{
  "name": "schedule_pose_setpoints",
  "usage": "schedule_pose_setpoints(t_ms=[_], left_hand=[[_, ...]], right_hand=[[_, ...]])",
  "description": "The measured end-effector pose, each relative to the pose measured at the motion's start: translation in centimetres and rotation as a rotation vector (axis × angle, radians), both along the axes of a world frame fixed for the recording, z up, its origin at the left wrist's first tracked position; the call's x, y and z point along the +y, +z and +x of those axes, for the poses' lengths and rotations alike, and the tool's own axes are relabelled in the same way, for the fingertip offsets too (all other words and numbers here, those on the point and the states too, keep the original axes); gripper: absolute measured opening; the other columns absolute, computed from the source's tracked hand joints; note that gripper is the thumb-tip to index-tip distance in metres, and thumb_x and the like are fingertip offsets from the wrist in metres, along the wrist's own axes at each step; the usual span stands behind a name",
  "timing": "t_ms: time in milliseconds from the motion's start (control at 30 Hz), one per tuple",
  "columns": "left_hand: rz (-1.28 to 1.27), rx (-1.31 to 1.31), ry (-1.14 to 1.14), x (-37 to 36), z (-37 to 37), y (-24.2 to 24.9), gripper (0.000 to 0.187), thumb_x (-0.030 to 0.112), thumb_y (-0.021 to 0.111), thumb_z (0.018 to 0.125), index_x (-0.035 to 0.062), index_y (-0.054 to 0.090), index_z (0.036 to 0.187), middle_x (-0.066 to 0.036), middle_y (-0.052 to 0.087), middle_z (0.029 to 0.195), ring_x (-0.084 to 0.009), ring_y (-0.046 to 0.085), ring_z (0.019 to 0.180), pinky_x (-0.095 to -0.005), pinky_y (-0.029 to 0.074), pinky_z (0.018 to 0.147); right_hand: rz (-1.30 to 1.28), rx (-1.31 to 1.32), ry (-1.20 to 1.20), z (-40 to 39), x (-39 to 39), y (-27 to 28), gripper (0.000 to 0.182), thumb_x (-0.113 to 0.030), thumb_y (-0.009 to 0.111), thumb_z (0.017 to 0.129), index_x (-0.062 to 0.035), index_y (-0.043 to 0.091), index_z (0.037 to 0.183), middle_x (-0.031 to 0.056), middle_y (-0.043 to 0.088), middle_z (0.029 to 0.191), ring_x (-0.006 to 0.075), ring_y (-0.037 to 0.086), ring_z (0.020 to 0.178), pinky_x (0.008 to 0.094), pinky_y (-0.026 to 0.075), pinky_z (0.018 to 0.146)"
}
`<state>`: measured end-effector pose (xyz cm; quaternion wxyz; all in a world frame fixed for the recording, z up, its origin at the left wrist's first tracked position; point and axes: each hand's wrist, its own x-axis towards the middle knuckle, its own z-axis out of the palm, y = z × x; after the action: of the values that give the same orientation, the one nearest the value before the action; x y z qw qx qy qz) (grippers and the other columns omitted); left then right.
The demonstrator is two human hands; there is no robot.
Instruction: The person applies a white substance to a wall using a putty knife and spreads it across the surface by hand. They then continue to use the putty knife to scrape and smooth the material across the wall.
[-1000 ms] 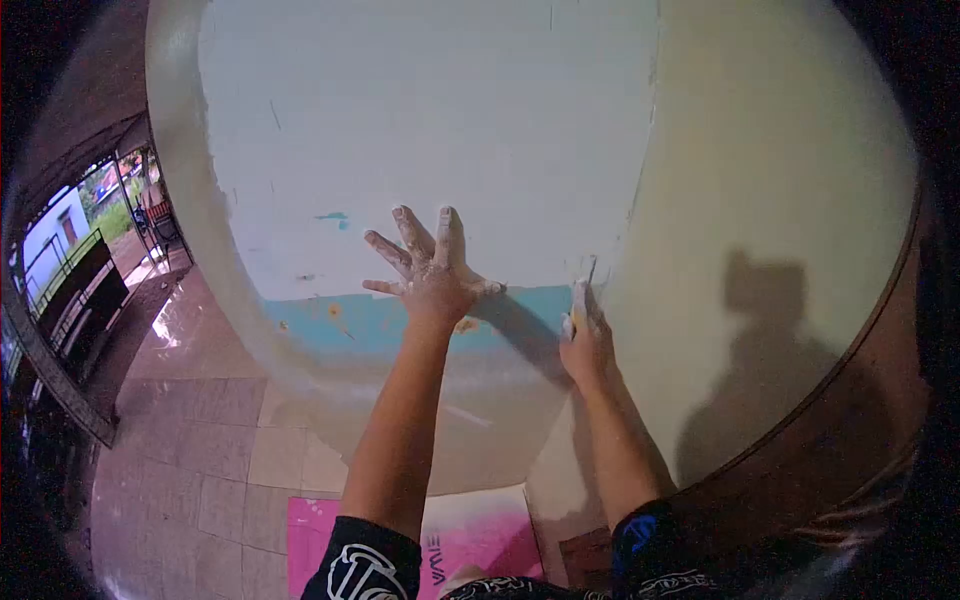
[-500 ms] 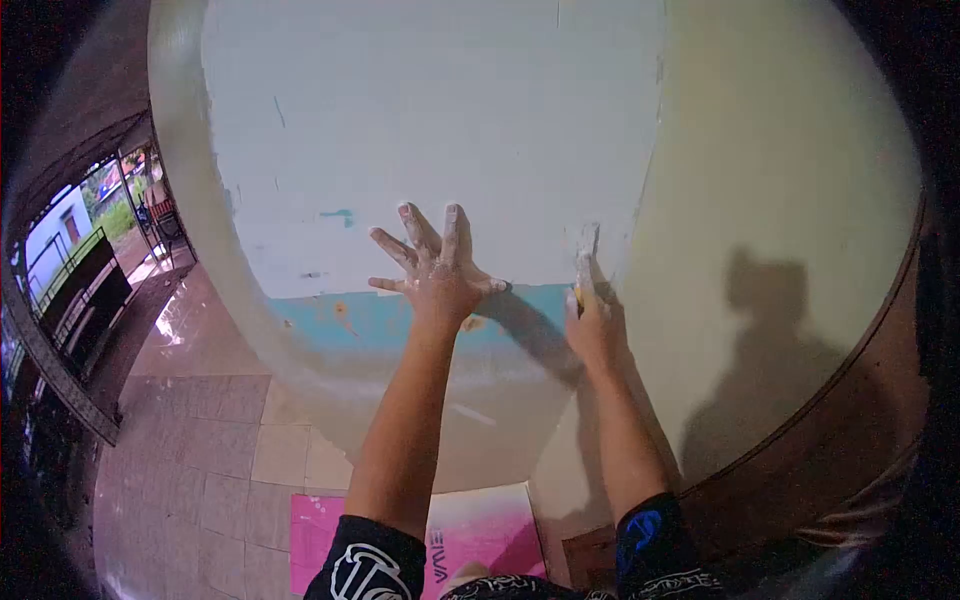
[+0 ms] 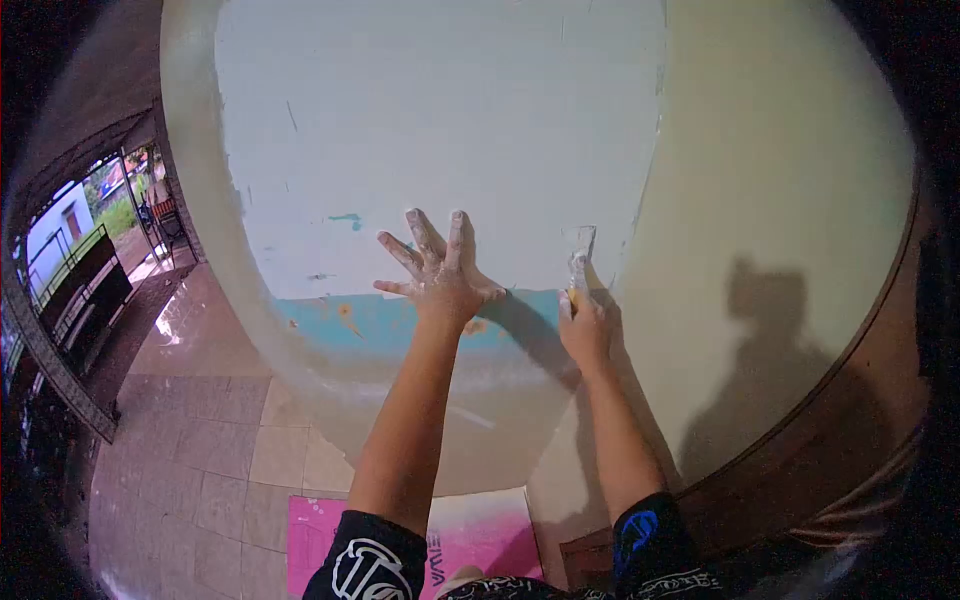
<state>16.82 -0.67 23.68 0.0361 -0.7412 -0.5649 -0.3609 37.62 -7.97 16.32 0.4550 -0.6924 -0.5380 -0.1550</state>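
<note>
My left hand (image 3: 440, 277) is spread flat against a white sheet-like panel (image 3: 450, 120) on the wall, its fingers dusted with white. My right hand (image 3: 586, 325) grips a putty knife (image 3: 578, 262) by its yellowish handle. The blade points up and lies at or close to the white surface near its lower right corner. Below the panel's lower edge runs a turquoise strip (image 3: 370, 325) with brownish spots. Small turquoise patches (image 3: 346, 219) show through the white at the left.
A pink and white board (image 3: 480, 530) lies on the tiled floor (image 3: 215, 450) beneath my arms. On the right, a cream wall (image 3: 760, 150) carries my shadow. At the far left an open doorway with a dark gate (image 3: 85, 290) leads outside.
The putty knife has turned so that its blade shows broader, and my right hand has shifted slightly left. My left hand stays flat on the white surface while the view shifts a little.
</note>
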Motion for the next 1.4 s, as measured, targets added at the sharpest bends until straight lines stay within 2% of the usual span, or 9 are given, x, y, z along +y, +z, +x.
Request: schedule_pose_setpoints(t_ms=[100, 233, 467, 633, 833, 933, 1067, 1300, 1400], left_hand=[[0.055, 0.009, -0.005, -0.4, -1.5, -0.8, 0.128, 0.057, 0.093, 0.047, 0.0473, 0.026, 0.155, -0.011, 0.003, 0.169, -0.0542, -0.009, 0.150, -0.0933, 0.008, 0.092], [0.230, 0.093, -0.021, 2.0, -4.7, -4.3, 0.126, 0.060, 0.092, 0.041, 0.0528, 0.032, 0.151, -0.002, 0.008, 0.170, -0.0477, 0.000, 0.153, -0.0938, 0.002, 0.091], [0.140, 0.180, 0.037, 1.5, -4.8, -3.6, 0.125, 0.062, 0.091, 0.042, 0.0554, 0.030, 0.151, -0.001, 0.007, 0.170, -0.0486, -0.003, 0.152, -0.0939, 0.003, 0.091], [0.047, 0.170, -0.033, 0.3, -4.9, -2.4, 0.117, 0.052, 0.092, 0.057, 0.0468, 0.029, 0.155, -0.010, 0.003, 0.170, -0.0528, -0.010, 0.150, -0.0940, 0.002, 0.090], [0.391, 0.092, -0.063, 3.2, -4.7, -5.4, 0.118, 0.059, 0.090, 0.055, 0.0472, 0.028, 0.155, -0.009, -0.002, 0.170, -0.0527, -0.011, 0.150, -0.0940, 0.002, 0.090], [0.099, 0.163, -0.025, 1.1, -4.8, -3.4, 0.118, 0.061, 0.090, 0.053, 0.0476, 0.029, 0.154, -0.008, -0.001, 0.170, -0.0524, -0.011, 0.150, -0.0934, 0.002, 0.091], [0.173, 0.167, 0.025, 2.0, -4.5, -4.2, 0.119, 0.060, 0.091, 0.051, 0.0490, 0.030, 0.153, -0.007, 0.000, 0.170, -0.0505, -0.010, 0.151, -0.0935, 0.001, 0.091], [0.204, 0.069, -0.020, 1.8, -4.6, -4.2, 0.119, 0.056, 0.092, 0.046, 0.0589, 0.031, 0.148, 0.003, 0.004, 0.170, -0.0453, -0.003, 0.153, -0.0940, 0.004, 0.093], [0.189, 0.111, 0.027, 2.0, -4.4, -4.4, 0.119, 0.055, 0.093, 0.046, 0.0579, 0.032, 0.148, 0.002, 0.004, 0.170, -0.0461, -0.005, 0.153, -0.0942, 0.004, 0.093]], right_hand=[[0.170, -0.187, -0.041, -0.4, 0.1, -4.6, 0.052, -0.029, 0.058, 0.099, -0.0128, 0.046, 0.148, 0.0227, 0.069, 0.097, 0.0417, 0.066, 0.087, 0.0515, 0.051, 0.078], [-0.340, 0.085, -0.029, -1.4, -1.2, -6.2, 0.053, -0.035, 0.058, 0.099, -0.0186, 0.047, 0.148, 0.0228, 0.065, 0.119, 0.0461, 0.059, 0.109, 0.0530, 0.045, 0.096], [-0.040, -0.001, 0.006, -2.0, 0.6, 0.2, 0.049, -0.030, 0.057, 0.099, -0.0183, 0.049, 0.145, 0.0258, 0.068, 0.095, 0.0440, 0.066, 0.089, 0.0526, 0.052, 0.073], [-0.169, -0.058, 0.029, -1.6, -0.2, -10.3, 0.041, -0.034, 0.058, 0.099, -0.0093, 0.060, 0.132, 0.0207, 0.069, 0.090, 0.0413, 0.065, 0.087, 0.0514, 0.049, 0.079], [-0.142, 0.088, 0.044, -2.9, 0.7, 0.4, 0.032, -0.031, 0.059, 0.100, -0.0068, 0.064, 0.121, 0.0219, 0.069, 0.091, 0.0421, 0.066, 0.082, 0.0529, 0.050, 0.075], [-0.106, 0.039, -0.017, -2.9, 1.0, -0.6, 0.037, -0.033, 0.057, 0.100, -0.0073, 0.060, 0.127, 0.0223, 0.069, 0.093, 0.0437, 0.066, 0.082, 0.0533, 0.051, 0.073], [-0.222, -0.021, -0.010, -2.4, 0.3, -6.7, 0.042, -0.037, 0.058, 0.099, -0.0054, 0.062, 0.125, 0.0226, 0.069, 0.099, 0.0432, 0.066, 0.094, 0.0518, 0.053, 0.081], [-0.166, -0.017, 0.016, -1.6, 1.7, 0.2, 0.052, -0.035, 0.059, 0.098, -0.0092, 0.052, 0.142, 0.0220, 0.070, 0.098, 0.0421, 0.067, 0.091, 0.0514, 0.052, 0.079], [-0.086, -0.055, 0.008, -2.5, 0.9, -2.5, 0.054, -0.032, 0.061, 0.097, -0.0116, 0.050, 0.145, 0.0219, 0.071, 0.096, 0.0415, 0.067, 0.087, 0.0503, 0.052, 0.075]])
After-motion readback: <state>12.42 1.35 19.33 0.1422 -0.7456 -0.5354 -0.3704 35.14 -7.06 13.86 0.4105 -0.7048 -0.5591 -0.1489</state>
